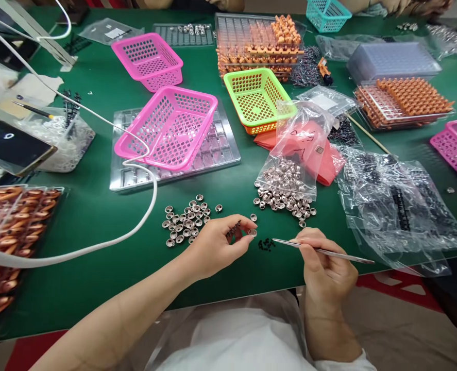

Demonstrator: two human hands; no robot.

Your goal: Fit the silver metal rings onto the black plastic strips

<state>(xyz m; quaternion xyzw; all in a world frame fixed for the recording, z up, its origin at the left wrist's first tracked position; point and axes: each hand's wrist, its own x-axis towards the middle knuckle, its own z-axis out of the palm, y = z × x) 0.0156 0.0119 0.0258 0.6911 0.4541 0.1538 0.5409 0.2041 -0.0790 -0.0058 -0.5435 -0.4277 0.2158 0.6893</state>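
Observation:
Between the thumb and forefinger of my left hand (220, 242) is a small round silver metal cup (252, 233). Dark bits (234, 229) also show inside the curl of its fingers, too small to make out. My right hand (326, 263) is closed round a pair of metal tweezers (324, 251), whose tip points left toward a small cluster of tiny black parts (266, 244) on the table. Left of my left hand lie several loose silver cups (187, 219). Beyond my hands, more silver cups (286, 188) spill from a clear plastic bag (301, 139).
Pink baskets (166, 129) and a green basket (257, 95) stand farther back on the green table (131, 278). A white cable (135, 221) crosses the left side. Bags of black parts (398, 201) lie at right; trays of orange parts (409, 100) stand behind. Other people sit opposite.

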